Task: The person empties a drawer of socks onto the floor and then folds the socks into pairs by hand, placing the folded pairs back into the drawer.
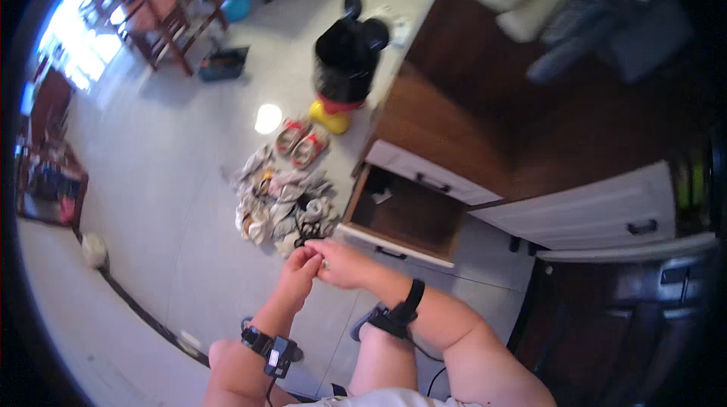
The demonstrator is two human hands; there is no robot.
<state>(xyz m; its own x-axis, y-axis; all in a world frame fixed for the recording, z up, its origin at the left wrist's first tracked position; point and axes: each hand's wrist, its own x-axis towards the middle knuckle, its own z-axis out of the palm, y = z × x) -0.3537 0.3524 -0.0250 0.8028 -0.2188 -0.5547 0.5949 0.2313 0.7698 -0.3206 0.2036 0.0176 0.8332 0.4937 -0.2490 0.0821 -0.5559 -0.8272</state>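
In the head view, the left hand (297,280) and the right hand (344,265) meet above the near edge of a loose heap of crumpled, sock-like cloth (284,206). Their fingers curl in against each other; whether they are clamped on any cloth I cannot tell, since the fingertips are partly hidden and blurred. The heap lies on a glossy, pale tiled floor (189,180), its soft pieces mostly white, cream and grey, some rolled or twisted. Just beyond it sits a pair of rounded shoes (301,143), light with red trim. Behind these stands a smooth, shiny black bin (344,66) with round, ear-like discs and bulbous yellow feet. To the right, an open, box-shaped drawer (409,218) shows a brown wooden inside and a white front with a dark handle.
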